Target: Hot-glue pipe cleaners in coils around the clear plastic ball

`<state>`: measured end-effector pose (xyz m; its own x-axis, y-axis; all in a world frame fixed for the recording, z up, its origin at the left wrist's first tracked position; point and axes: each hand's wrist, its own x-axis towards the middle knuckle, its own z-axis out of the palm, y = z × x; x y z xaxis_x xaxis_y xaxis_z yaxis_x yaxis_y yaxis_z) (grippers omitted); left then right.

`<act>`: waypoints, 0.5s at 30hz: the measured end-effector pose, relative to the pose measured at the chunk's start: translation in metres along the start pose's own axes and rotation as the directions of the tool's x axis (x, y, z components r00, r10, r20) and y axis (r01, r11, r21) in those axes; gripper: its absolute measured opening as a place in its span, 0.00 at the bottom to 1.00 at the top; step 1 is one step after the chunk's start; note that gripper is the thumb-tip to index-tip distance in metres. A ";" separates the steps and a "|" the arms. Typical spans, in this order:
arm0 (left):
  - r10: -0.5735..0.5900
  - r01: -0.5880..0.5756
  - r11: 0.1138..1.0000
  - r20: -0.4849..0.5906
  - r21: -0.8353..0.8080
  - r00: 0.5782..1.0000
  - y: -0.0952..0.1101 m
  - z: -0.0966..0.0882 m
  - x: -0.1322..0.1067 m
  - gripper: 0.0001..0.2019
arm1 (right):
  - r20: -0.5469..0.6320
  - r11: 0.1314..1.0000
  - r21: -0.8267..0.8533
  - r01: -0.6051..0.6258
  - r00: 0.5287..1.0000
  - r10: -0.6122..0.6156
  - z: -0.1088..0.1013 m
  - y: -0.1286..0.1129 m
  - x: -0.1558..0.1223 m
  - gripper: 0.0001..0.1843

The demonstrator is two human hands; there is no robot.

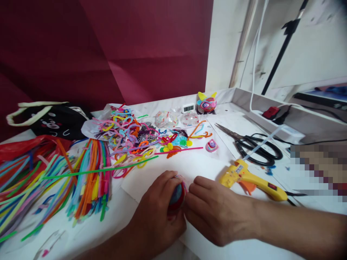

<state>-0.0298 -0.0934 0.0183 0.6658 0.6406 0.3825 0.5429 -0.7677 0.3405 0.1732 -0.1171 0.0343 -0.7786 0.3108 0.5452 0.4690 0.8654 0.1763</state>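
Note:
My left hand (158, 207) is wrapped round a small rounded craft piece (178, 196) with a blue-grey middle and a dark red band; part of it is hidden behind my fingers. My right hand (217, 209) is closed in a pinch against the piece's right side, and what its fingertips hold is hidden. Just beyond my right hand lies a yellow glue gun (255, 180) with a glue stick in its back end. Large black-handled scissors (252, 146) rest behind it.
Bundles of colourful pipe cleaners (92, 180) cover the left side. Behind are a pile of bent pipe cleaners (127, 133), clear bags (165, 119), a small digital timer (188, 108) and a decorated ball with yellow ears (207, 104). A power strip (276, 126) with cables stands at right.

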 end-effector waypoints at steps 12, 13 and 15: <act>0.024 -0.024 0.999 -0.005 -0.038 1.000 0.001 -0.001 0.002 0.28 | 0.035 0.999 0.001 0.045 0.998 -0.045 0.002 0.004 0.000 0.15; 0.026 -0.026 0.999 -0.004 -0.042 1.000 0.001 -0.002 0.003 0.28 | 0.038 0.999 -0.001 0.050 0.998 -0.050 0.001 0.004 0.001 0.15; 0.029 -0.029 0.998 -0.001 -0.050 1.000 0.002 -0.003 0.005 0.27 | 0.050 0.998 0.004 0.055 0.997 -0.055 0.000 0.006 0.001 0.16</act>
<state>-0.0271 -0.0918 0.0234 0.6808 0.6182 0.3928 0.4975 -0.7839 0.3715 0.1756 -0.1120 0.0359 -0.8233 0.2817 0.4928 0.4237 0.8827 0.2033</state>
